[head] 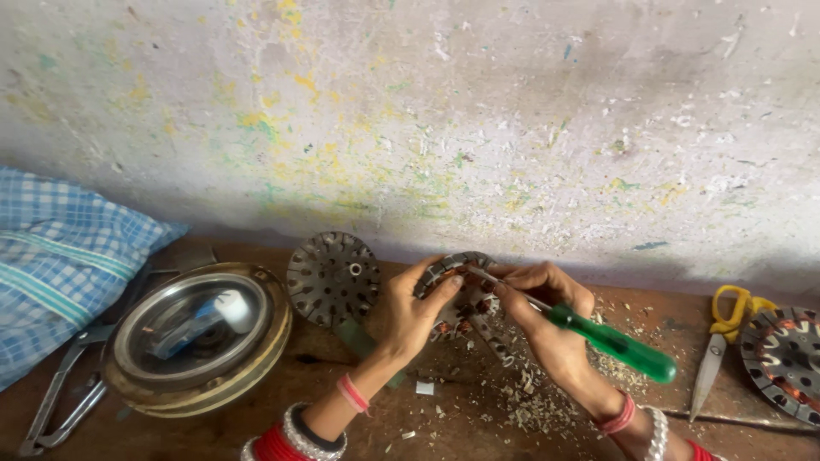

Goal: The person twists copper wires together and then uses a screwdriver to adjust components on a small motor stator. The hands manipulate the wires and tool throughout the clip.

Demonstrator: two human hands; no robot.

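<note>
Centre frame, just below the wall: round slotted steel motor stator w/ copper windings (461,300), tilted on edge, clasped by left hand (408,314), fingers curled over its rim. Right hand (540,318) closed round green translucent-handled screwdriver (598,335), metal shaft poked into stator slots. Left of it, touching nothing seen: dark round slotted metal disc w/ centre hole (333,277), leaning vs. wall. Lower left: shiny domed metal motor cover w/ brass-coloured rim (201,340), reflective; grey metal pliers (64,388) partly under it. Far left: blue checked cloth bag (60,256), soft, crumpled. Right edge: yellow-handled scissors (722,337), blades down; beside them second wound stator (786,363), cut off by frame. Brown wooden bench (359,401), scuffed, strewn w/ pale paper scraps under right wrist. Rough flaking whitewashed wall (427,111) across top, yellow/green flecks.
</note>
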